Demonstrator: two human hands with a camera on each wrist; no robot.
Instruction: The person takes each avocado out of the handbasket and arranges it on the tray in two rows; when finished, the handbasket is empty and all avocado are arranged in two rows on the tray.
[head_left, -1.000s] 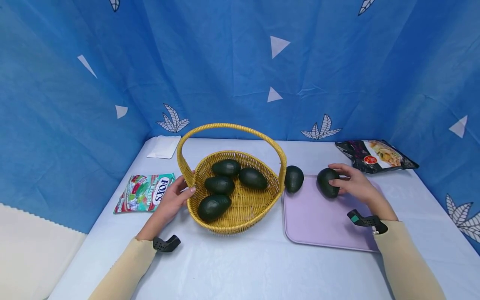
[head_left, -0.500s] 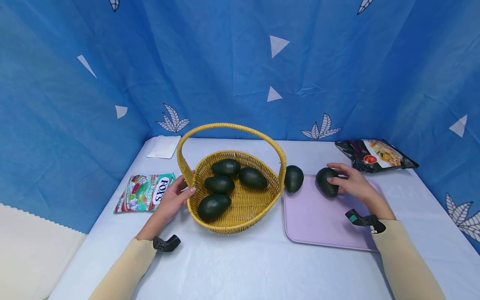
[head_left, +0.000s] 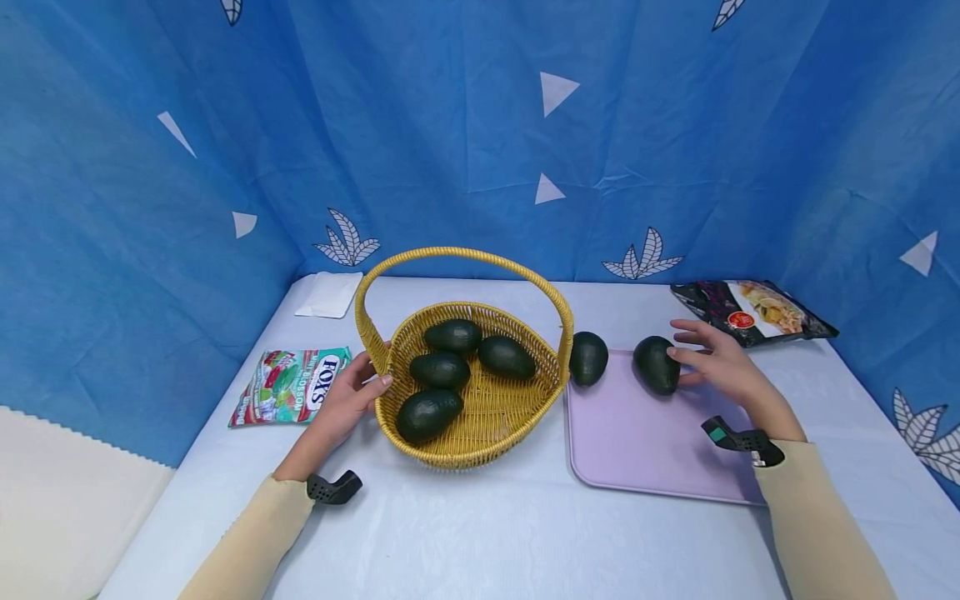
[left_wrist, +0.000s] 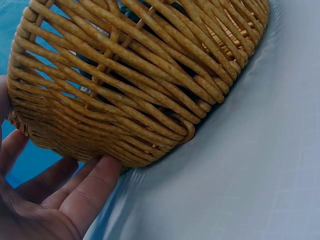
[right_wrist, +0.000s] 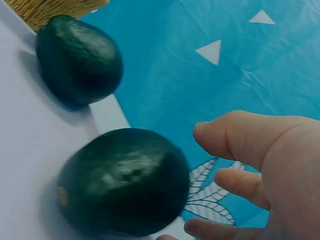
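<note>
My left hand (head_left: 358, 390) grips the left side of a yellow wicker basket (head_left: 480, 429) near the foot of its tall handle. In the left wrist view, its fingers (left_wrist: 90, 192) lie against the woven outside wall. Several dark green avocados (head_left: 438, 370) lie inside the basket. To the right, an avocado (head_left: 656, 365) rests on a pale purple tray (head_left: 637, 442), and another avocado (head_left: 588, 358) sits at the tray's back left corner, beside the basket. My right hand (head_left: 723, 367) is spread just right of the nearer avocado; a small gap shows in the right wrist view.
A green Fox's candy bag (head_left: 288, 386) lies left of the basket, with a white packet (head_left: 328, 294) behind it. A black food packet (head_left: 753, 312) lies behind the tray. Blue patterned cloth (head_left: 465, 142) hangs at the back of the white-covered table.
My right hand has let go of the avocado on the tray and drawn slightly right, its fingers spreading. The left hand and basket have stayed in place.
</note>
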